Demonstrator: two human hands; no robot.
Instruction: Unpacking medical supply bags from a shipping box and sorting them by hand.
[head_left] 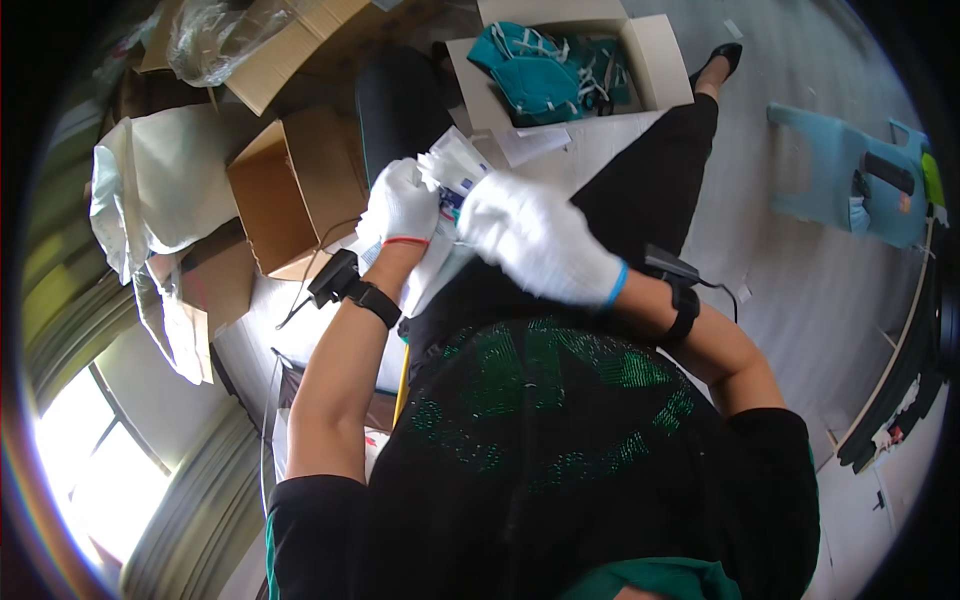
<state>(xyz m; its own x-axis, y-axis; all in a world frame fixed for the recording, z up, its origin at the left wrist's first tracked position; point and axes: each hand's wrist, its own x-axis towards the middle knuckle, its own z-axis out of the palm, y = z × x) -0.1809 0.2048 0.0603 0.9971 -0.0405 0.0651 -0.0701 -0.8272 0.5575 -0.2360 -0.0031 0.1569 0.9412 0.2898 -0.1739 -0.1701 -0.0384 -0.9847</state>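
Note:
My left hand [400, 208], in a white knitted glove with a red cuff edge, is closed around a white plastic packet [455, 163] with dark printed patches. The packet's upper end sticks up between my two hands, over my lap. Close against its right side is my right hand [540, 238], in a white glove with a blue cuff edge. That hand is slightly blurred, its fingers curled inward; what lies in them is hidden. A small blue and purple patch [450, 203] shows between the gloves. White sheeting [428, 272] hangs below my left hand.
Ahead stands an open carton [665, 62] holding teal fabric pieces [535, 85] with white straps. To the left are an open brown box [270, 200], a white sack [170, 180] and a carton with clear plastic [290, 50]. A light blue stool [830, 170] is at the right.

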